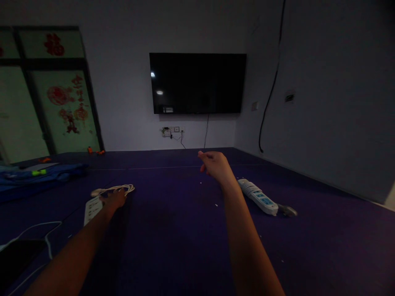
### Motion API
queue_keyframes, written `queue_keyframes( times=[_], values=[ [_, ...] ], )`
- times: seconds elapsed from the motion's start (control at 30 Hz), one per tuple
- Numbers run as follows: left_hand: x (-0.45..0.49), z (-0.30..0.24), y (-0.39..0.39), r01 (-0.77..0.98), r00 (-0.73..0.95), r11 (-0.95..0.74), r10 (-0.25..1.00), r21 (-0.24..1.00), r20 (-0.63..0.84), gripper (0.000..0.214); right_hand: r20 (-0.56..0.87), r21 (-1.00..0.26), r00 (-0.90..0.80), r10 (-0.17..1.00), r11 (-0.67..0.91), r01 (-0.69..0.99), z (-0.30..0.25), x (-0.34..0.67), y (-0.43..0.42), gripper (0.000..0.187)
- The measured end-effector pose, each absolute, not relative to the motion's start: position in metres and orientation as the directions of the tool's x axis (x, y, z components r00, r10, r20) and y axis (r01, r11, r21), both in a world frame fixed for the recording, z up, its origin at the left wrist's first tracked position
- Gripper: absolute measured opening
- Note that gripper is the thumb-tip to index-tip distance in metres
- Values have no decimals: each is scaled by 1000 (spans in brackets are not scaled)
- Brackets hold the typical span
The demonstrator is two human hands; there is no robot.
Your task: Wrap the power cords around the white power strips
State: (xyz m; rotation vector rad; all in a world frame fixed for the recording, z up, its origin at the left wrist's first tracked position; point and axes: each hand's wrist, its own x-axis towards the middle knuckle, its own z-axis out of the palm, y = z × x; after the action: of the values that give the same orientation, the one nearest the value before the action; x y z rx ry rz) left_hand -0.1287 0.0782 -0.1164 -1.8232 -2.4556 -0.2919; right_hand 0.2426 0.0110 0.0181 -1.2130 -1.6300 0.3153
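Observation:
My left hand (115,200) is at a white power strip (93,207), its fingers closed over the strip's right side near the far end. A pale cord (128,189), bundled in loops, lies beyond and beneath those fingers, and its plug end (97,192) points left. Above the purple floor, my right hand (216,165) hangs with its fingers curled loosely; nothing shows in them. To the right of my right forearm lies a second power strip (261,198), white with blue sockets. Its cord is wound around the far end, and a grey plug (286,210) sits at the near end.
A dark flat device (20,259) with a white cable (47,238) lies at the lower left. Blue cloth (58,174) is spread farther back. Small white scraps dot the purple floor (173,230). A television (197,84) hangs on the far wall, with sockets (176,129) below.

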Motion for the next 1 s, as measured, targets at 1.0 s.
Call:
queue_keyframes(
  times=[1.0],
  values=[
    [124, -73, 46, 919, 15, -149, 937, 364, 348, 26, 358, -438, -223, 907, 374, 817, -20, 267, 53, 70]
  ],
)
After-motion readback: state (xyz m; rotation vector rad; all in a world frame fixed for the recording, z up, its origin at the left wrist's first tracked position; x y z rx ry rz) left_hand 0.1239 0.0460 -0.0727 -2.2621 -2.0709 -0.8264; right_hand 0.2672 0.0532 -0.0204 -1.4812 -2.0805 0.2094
